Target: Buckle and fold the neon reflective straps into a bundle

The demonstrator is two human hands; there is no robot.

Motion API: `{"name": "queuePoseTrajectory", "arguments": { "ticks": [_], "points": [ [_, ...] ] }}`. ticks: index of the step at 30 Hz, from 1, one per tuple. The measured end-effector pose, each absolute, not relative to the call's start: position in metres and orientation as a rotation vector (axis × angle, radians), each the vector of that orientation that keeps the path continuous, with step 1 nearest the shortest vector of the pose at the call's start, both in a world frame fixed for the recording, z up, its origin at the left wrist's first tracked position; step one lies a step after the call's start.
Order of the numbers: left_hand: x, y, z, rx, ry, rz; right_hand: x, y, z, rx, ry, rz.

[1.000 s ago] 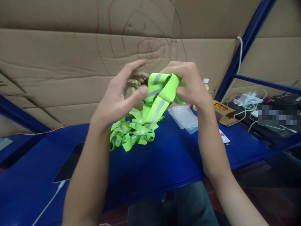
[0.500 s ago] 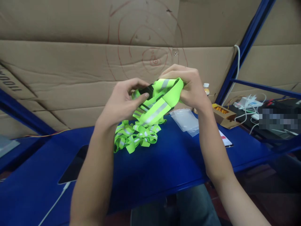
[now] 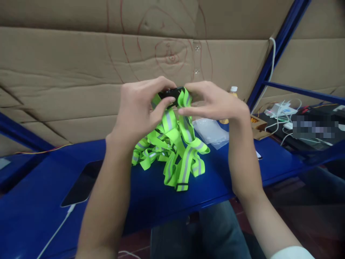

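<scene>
I read even, soft indoor light from above, moderately dim. The bench (image 3: 242, 169) top shows dull sheen along its near edge, no hard glare. Both hands are slightly motion-blurred. Frame edges bend outward; a pixelated block masks the far right.

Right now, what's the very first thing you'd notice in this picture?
The neon yellow-green reflective straps jump out first, hanging in a tangle from both hands down onto the blue table. The left hand and right hand pinch a small black buckle at the top of the straps, in front of a big cardboard wall with red scribbles.
</scene>
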State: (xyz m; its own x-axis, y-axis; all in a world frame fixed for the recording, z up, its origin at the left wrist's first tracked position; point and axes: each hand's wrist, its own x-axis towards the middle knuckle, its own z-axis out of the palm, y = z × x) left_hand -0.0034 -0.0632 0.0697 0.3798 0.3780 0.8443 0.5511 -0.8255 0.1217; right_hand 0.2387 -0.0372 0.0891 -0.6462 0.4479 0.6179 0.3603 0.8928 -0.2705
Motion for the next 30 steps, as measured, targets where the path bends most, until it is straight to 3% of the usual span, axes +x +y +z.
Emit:
{"name": "queuePoseTrajectory", "arguments": {
  "ticks": [8,11,13,21,25,30],
  "points": [
    [-0.014,-0.042,0.064,-2.660,-0.994,-1.648,0.236,-0.022,0.087,-0.365,-2.171,-0.100],
    [-0.018,-0.032,0.051,-2.855,-1.064,-1.940,0.234,-0.015,0.064,-0.253,-2.112,-0.313],
    [-0.021,-0.029,0.033,-2.931,-1.281,-1.941,0.234,-0.013,0.034,-0.296,-2.113,-0.385],
    [-0.016,-0.049,-0.068,-2.534,-1.491,-1.752,0.237,-0.035,-0.077,-0.558,-2.176,0.099],
    [-0.009,-0.056,-0.084,-2.475,-1.402,-1.537,0.230,-0.037,-0.091,-0.721,-1.995,0.316],
    [0.005,-0.069,-0.086,-2.306,-0.886,-1.134,0.230,-0.035,-0.091,-0.757,-1.999,0.498]
  ]
}}
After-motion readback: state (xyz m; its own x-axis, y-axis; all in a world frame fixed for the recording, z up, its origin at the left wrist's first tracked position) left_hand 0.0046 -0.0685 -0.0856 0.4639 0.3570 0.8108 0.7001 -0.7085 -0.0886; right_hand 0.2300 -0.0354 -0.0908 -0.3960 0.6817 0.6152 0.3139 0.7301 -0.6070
